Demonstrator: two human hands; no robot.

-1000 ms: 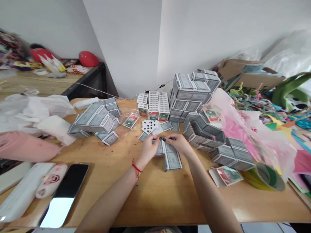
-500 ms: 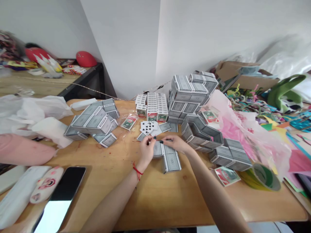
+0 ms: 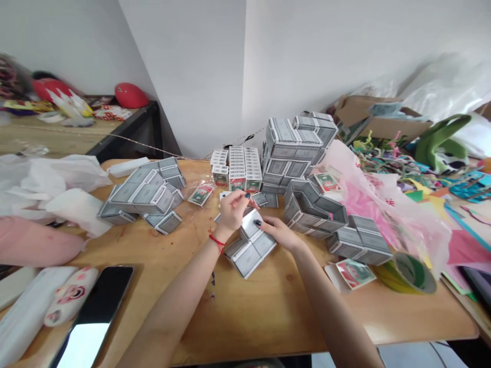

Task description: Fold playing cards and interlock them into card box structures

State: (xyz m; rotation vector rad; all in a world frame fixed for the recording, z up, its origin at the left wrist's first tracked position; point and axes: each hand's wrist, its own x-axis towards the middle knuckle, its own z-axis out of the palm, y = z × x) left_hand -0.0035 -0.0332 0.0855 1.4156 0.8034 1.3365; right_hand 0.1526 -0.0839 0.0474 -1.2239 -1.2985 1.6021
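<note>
A small block folded from grey-backed playing cards (image 3: 250, 254) lies tilted on the wooden table between my hands. My right hand (image 3: 282, 232) grips its far right side, the dark-nailed thumb pressing on a pale face at the top. Just above the block's far left side, my left hand (image 3: 233, 210) is raised with thumb and fingers pinched together; what they hold, if anything, is too small to make out. Behind the hands lie loose grey-backed cards (image 3: 271, 201), and my left hand hides most of the face-up cards there.
Several card boxes (image 3: 237, 168) stand at the back beside a tall grey card structure (image 3: 291, 148). Another card structure (image 3: 143, 189) sits left, an open card ring (image 3: 314, 214) right. Yellow-green tape (image 3: 408, 273) and a phone (image 3: 102, 306) flank the front.
The card block has been turned and tilted. My left hand has lifted off it slightly, while my right thumb has moved onto its upper face. The camera view has shifted slightly.
</note>
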